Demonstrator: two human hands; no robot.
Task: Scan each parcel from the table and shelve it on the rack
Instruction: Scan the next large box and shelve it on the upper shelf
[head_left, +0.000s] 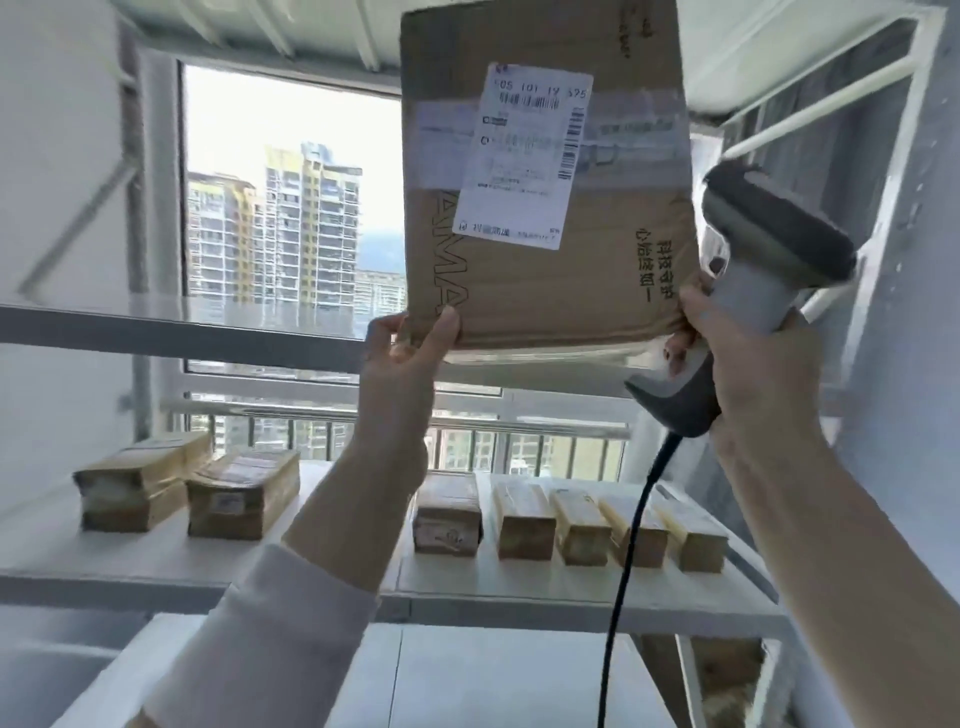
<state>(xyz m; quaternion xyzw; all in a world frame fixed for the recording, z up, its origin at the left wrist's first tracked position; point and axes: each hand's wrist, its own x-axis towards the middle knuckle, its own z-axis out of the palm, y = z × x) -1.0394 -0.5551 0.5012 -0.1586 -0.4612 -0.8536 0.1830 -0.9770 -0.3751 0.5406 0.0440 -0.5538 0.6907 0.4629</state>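
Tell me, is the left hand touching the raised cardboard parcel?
Touching. The head view shows the left hand pinching the parcel at its lower left corner, thumb on its front.

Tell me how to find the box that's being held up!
Find the big window behind the rack. In front of it, the left hand holds a flat brown parcel, beside the scanner in the right hand. Unlike the small boxes on the shelf below, it is wide with a white label.
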